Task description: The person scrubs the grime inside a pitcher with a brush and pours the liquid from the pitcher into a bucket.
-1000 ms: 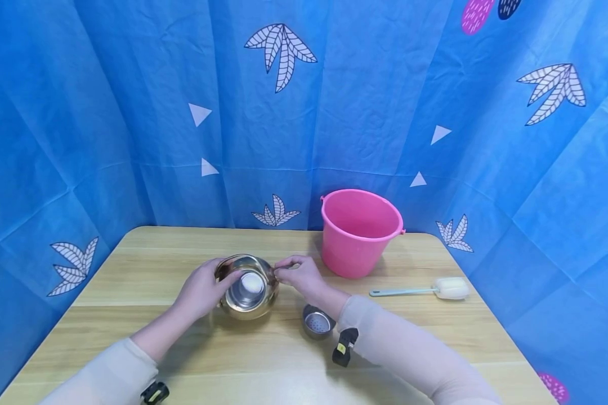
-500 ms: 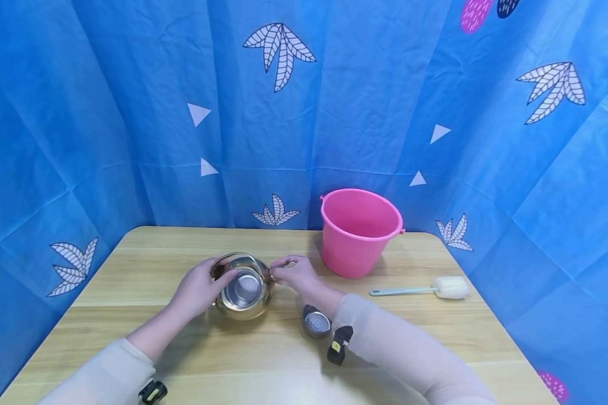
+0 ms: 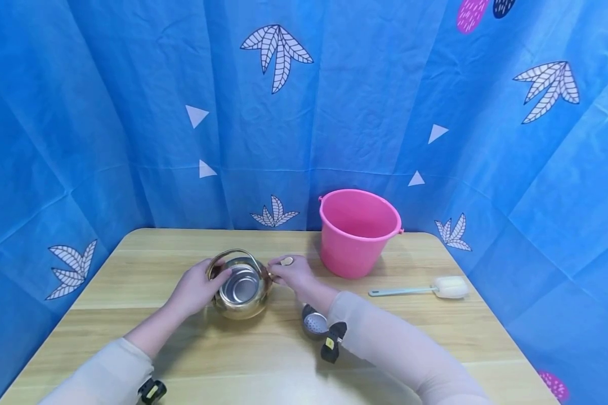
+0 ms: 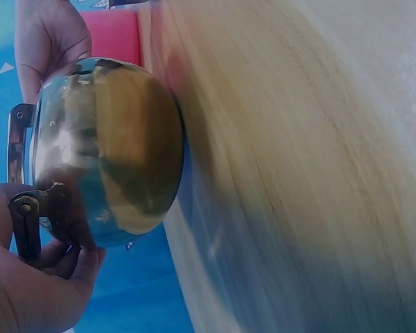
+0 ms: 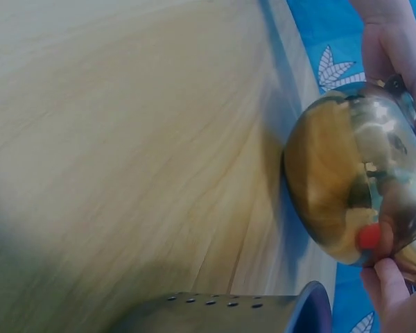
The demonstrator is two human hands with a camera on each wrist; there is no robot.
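A shiny gold kettle (image 3: pixel 240 306), without a lid, stands near the left middle of the table in the head view. Its arched handle (image 3: pixel 233 251) is raised, and the silver inside shows through the round opening. My left hand (image 3: pixel 195 289) holds the kettle's left side, thumb at the rim; the left wrist view shows the fingers (image 4: pixel 83 267) by the handle's hinge. On the opposite side my right hand (image 3: pixel 296 277) grips the spout, whose round mouth (image 3: pixel 287 261) pokes out above the fingers. The right wrist view shows that thumb and fingers against the kettle (image 5: pixel 333 173).
A small metal strainer (image 3: pixel 315 322) with a perforated bottom sits beneath my right wrist, partly covered by the forearm. Behind it stands a pink bucket (image 3: pixel 349 256). At the right lies a sponge bottle brush (image 3: pixel 450 287) with a pale handle. A blue curtain (image 3: pixel 263 129) closes off the back and sides.
Both hands have shifted slightly left with the kettle. The kettle has turned a little, so its handle stands farther above the opening and the bright white patch inside has faded.
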